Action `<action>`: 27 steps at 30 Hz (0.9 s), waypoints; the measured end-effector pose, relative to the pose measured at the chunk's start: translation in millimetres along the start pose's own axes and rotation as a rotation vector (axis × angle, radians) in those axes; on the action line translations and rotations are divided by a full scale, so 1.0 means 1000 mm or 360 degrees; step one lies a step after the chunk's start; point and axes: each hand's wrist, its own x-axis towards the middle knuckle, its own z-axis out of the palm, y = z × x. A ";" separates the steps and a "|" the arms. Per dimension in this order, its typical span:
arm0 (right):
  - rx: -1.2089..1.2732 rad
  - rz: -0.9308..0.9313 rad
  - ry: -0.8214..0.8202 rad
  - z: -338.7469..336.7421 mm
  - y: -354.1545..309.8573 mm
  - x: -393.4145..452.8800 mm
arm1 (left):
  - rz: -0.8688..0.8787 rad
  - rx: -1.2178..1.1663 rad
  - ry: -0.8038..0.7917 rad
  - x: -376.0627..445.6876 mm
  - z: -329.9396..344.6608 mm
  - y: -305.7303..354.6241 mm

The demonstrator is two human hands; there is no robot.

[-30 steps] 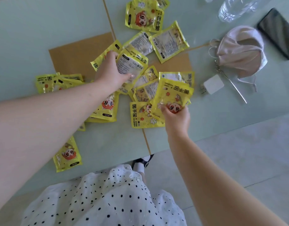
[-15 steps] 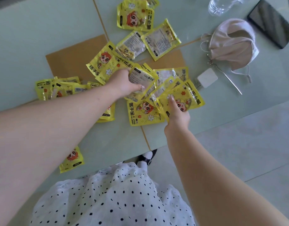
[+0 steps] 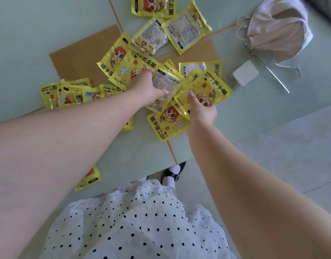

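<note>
Several yellow hand-warmer packets lie scattered over a pale green table (image 3: 254, 116). My left hand (image 3: 147, 89) grips a packet turned back side up (image 3: 166, 81), thumb on its face. My right hand (image 3: 202, 111) pinches the lower edge of a packet with a cartoon face (image 3: 205, 90), just right of the left-hand one. Another face-up packet (image 3: 166, 126) lies flat beneath both hands. A small stack of packets (image 3: 67, 93) sits at the left, partly behind my left forearm.
Brown cardboard (image 3: 80, 57) lies under the packets. A pale pink face mask (image 3: 278, 28) and a white charger (image 3: 245, 72) with a cable sit at the right. A single packet (image 3: 90, 179) lies near the table's front edge. My dotted white skirt (image 3: 134, 221) and a black shoe (image 3: 173, 171) show below.
My left hand drew its packet toward me and to the right, uncovering cartoon-face packets behind it. My right hand's packet tipped from upright to slanting right, and the two hands came close together.
</note>
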 end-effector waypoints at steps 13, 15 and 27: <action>0.0143 -0.0125 -0.0110 -0.003 0.002 -0.006 | -0.0128 -0.0153 0.0045 -0.003 0.004 -0.008; 0.0166 -0.0096 -0.0150 -0.008 -0.002 -0.006 | -0.0113 -0.0214 0.0040 -0.004 0.004 -0.008; 0.0476 -0.0115 -0.0295 -0.065 0.041 -0.035 | -0.0098 -0.0613 0.0272 -0.058 0.000 -0.042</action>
